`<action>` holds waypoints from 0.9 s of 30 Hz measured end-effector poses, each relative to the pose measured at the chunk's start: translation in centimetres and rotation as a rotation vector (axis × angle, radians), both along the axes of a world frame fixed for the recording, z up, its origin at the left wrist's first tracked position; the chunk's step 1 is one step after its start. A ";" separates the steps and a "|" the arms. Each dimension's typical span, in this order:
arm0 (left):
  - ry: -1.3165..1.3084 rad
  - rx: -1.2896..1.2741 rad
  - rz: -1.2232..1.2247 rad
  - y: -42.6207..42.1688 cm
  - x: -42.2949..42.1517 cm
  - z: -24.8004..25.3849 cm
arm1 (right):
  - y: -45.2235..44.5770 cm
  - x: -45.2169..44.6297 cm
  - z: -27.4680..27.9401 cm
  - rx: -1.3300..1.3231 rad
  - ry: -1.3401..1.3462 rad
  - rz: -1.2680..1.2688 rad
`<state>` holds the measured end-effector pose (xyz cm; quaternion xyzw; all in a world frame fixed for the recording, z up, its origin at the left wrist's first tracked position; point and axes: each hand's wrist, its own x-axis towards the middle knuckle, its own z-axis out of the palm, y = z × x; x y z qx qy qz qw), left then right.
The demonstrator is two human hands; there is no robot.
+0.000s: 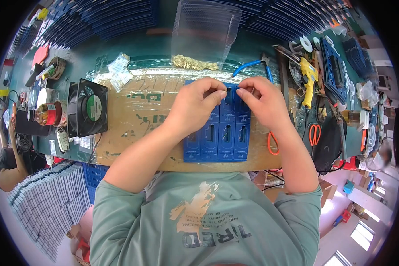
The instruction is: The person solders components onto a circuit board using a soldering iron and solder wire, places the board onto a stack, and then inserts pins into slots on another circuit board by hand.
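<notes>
A blue panel of circuit boards (213, 142), with rows of dark oblong slots, lies flat on the brown cardboard in front of me. Over its upper left part is my left hand (200, 103), thumb and forefinger pinched together. My right hand (265, 101) is at the panel's upper right edge, its fingertips also pressed together. Whatever either pinch holds is too small to make out. Just beyond the panel, a clear plastic tray (204, 33) has a heap of thin gold-coloured pins (195, 62) at its near end.
Blue-handled pliers (248, 67) lie beyond my right hand. A yellow glue gun (309, 82) and orange-handled scissors (314, 134) are to the right. On the left stand a black fan (88, 108) and a jar (48, 114). Stacked blue panels (106, 20) line the back. Another person's arm (17, 150) shows far left.
</notes>
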<state>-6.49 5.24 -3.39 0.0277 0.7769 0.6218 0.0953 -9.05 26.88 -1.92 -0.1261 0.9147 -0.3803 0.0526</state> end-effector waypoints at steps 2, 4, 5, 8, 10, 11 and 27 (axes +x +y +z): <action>-0.007 -0.005 0.000 0.1 0.1 0.0 | -1.4 0.9 1.7 -0.082 0.035 0.043; -0.011 -0.007 0.005 0.1 0.1 -0.2 | -2.0 1.2 1.8 -0.084 0.125 0.087; 0.004 -0.040 0.000 0.1 0.2 0.0 | -2.2 1.3 2.1 -0.063 0.131 0.098; 0.073 -0.122 -0.008 0.2 0.3 0.3 | -2.8 1.5 2.0 0.009 0.178 0.125; 0.155 -0.155 -0.009 0.2 0.4 -0.1 | -2.9 1.5 1.8 0.044 0.211 0.137; 0.208 -0.193 -0.017 0.2 0.4 -0.3 | -2.9 1.5 1.6 0.054 0.224 0.141; 0.213 -0.237 -0.030 0.2 0.4 0.0 | -2.3 1.3 0.3 -0.124 0.035 0.025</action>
